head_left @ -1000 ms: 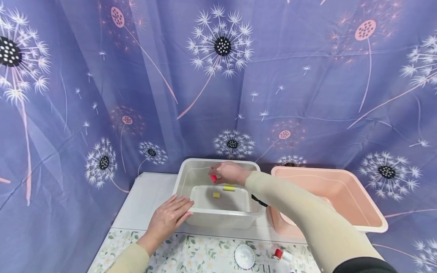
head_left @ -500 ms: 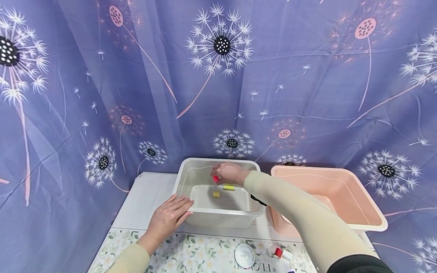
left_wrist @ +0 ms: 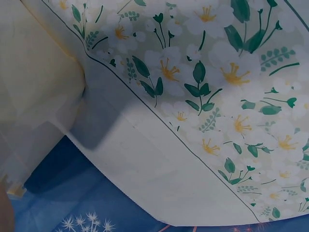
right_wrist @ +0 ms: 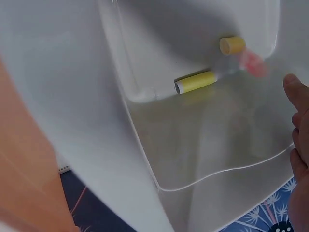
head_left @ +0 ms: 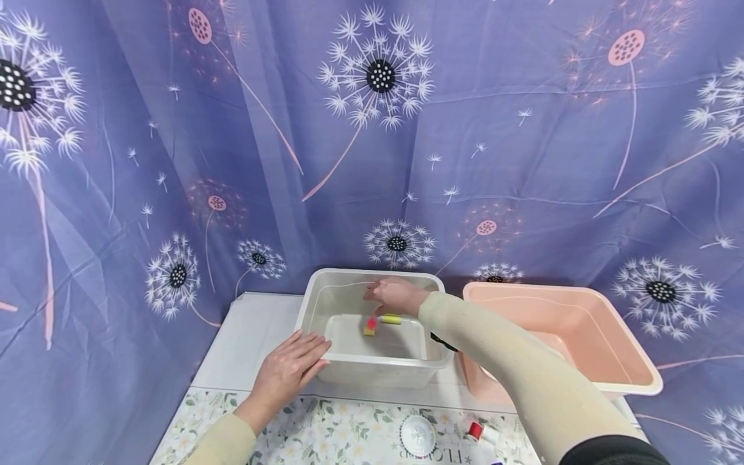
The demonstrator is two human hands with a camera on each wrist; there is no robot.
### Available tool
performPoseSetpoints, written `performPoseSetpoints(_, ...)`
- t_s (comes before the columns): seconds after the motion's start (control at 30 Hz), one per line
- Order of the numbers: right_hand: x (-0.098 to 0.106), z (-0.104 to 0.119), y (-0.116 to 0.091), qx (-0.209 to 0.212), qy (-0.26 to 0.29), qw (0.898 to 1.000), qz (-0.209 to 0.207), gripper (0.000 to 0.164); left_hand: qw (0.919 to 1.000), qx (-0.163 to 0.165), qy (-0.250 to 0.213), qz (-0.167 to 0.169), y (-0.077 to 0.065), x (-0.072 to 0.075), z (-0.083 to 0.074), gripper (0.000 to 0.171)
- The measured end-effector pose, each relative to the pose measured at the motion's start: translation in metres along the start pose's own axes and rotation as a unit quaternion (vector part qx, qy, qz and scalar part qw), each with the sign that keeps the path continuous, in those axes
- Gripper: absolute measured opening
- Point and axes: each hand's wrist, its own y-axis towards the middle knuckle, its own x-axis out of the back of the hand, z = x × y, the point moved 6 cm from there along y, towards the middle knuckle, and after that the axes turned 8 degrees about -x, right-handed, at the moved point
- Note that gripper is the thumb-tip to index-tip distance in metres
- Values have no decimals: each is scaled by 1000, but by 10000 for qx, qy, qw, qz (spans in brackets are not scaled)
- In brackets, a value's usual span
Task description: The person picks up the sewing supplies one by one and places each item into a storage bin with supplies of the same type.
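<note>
My right hand [head_left: 398,296] hangs inside the white plastic bin [head_left: 386,363], with no thing between its fingers. Just below it, apart from the fingers, a red thread spool [head_left: 372,322] is in the air; it looks blurred in the right wrist view, beside the thumb. On the bin floor lie a short yellow thread spool [right_wrist: 233,45] and a longer yellow thread spool [right_wrist: 197,82]. My left hand [head_left: 289,367] rests on the bin's near left rim with its fingers straight. The left wrist view shows sleeve and table, with the hand hardly visible.
A peach plastic bin [head_left: 630,389] stands to the right. On the flowered table cover [head_left: 331,433] in front are a white round disc [head_left: 417,436], a red thread spool [head_left: 475,431] and a white spool [head_left: 491,434]. A patterned purple curtain [head_left: 494,129] hangs behind.
My right hand has let go of the red thread spool, which has dropped away below the fingers toward the short yellow spool. The left hand has stayed on the rim.
</note>
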Motion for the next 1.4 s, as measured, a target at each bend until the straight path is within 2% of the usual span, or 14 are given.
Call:
performPoseSetpoints(0.1,1,-1,-2,2,84,9999,67,51,10000,10,5,1,1,0,-1,48)
performPoseSetpoints(0.17,2,-1,-4,16,144,9999,77,51,10000,20,37,-1,1,0,-1,56)
performPoseSetpoints(0.33,5,0,-10,122,89,9999,-26,50,10000,59,62,-1,1,-1,-1,65)
performPoseSetpoints(0.77,19,-3,-38,88,175,9993,-330,53,9999,119,-11,93,2,-1,-2,66)
performPoseSetpoints(0.97,33,1,-52,4,386,9987,-331,54,9999,109,-23,43,1,-1,-3,65)
performPoseSetpoints(1.4,61,7,-91,76,581,9954,-755,57,9998,133,14,123,2,1,-4,68)
